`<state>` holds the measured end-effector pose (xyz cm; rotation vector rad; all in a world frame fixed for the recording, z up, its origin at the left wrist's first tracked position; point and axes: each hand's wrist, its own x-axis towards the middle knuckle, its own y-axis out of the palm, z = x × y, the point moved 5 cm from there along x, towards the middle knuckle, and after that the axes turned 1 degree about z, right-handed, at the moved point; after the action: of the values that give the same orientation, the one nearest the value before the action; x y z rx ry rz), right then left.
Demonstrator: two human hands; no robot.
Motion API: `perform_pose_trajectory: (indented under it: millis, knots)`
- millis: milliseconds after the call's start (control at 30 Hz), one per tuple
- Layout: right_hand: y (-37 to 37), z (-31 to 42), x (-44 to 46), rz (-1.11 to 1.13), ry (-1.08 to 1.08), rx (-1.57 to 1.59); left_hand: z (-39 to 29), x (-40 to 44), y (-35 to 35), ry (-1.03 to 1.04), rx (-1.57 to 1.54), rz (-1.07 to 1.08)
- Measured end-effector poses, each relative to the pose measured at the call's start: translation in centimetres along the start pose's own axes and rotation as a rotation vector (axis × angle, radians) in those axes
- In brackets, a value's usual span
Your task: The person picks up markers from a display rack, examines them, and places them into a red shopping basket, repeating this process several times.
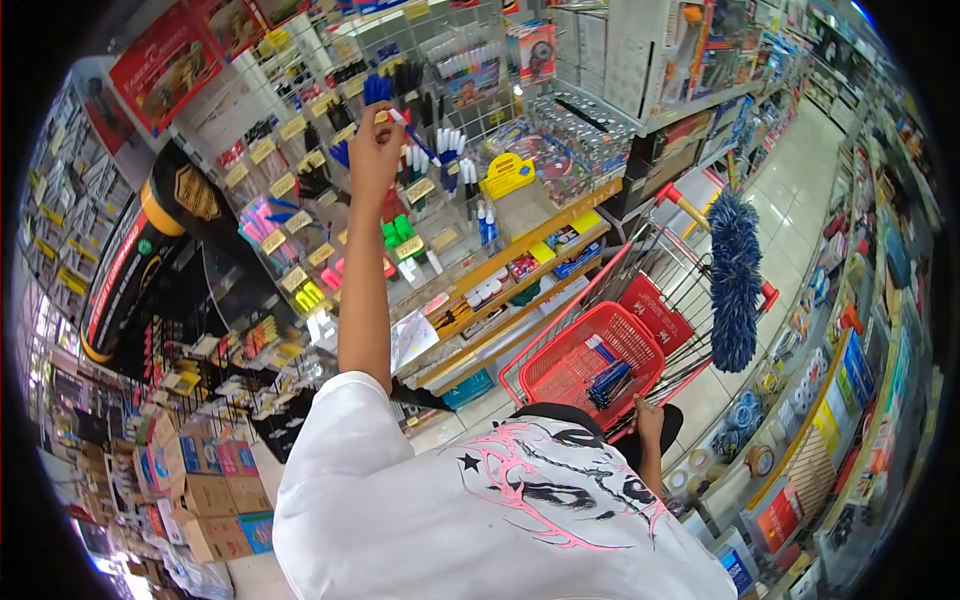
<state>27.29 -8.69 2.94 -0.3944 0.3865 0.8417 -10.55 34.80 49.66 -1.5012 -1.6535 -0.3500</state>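
Note:
My left hand (376,138) reaches up to the pen display, its fingers pinched on a marker (418,140) with a blue barrel and a white end. Blue pens (377,90) stand upright just above that hand. White-capped blue markers (449,146) are in a holder to its right. Low on the right, my right hand (648,422) is curled at the near rim of a shopping cart (510,375); its fingers are partly hidden. A red basket (545,385) sits in the cart, with a bundle of dark blue pens (609,382) and some white-ended ones inside.
A blue fluffy duster (734,280) stands up by the cart's handle side. Green highlighters (403,228) and a yellow sign (508,176) are on the display. Tiled floor (790,165) runs along the aisle, with packed shelves (840,400) on the right. Cardboard boxes (215,500) are stacked lower left.

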Motion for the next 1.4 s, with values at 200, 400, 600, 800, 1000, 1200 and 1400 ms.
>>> perform_pose_trajectory:
  millis: [200,400,600,800,1000,1200,1400]
  knots:
    - [-0.2,-0.1,0.1,-0.028,0.017,0.036,0.1,2.6,2.5,0.011,0.174,0.070]
    - [0.0,-0.6,0.5,-0.013,0.046,0.078,2.8,2.4,5.5,0.051,0.329,0.214]
    - [0.0,-0.1,0.3,-0.046,0.017,0.036,4.3,2.0,6.7,0.067,0.378,0.280]
    - [0.1,-0.5,0.6,-0.016,0.041,0.078,4.9,1.4,7.1,0.160,0.443,0.319]
    - [0.0,0.5,0.1,-0.025,0.043,0.070,5.6,1.6,7.1,0.282,0.537,0.304]
    - [0.1,-0.5,0.7,-0.013,0.059,0.094,5.2,1.2,7.3,0.251,0.548,0.319]
    - [0.1,0.0,0.2,-0.045,0.056,0.088,6.2,1.1,7.8,0.265,0.561,0.265]
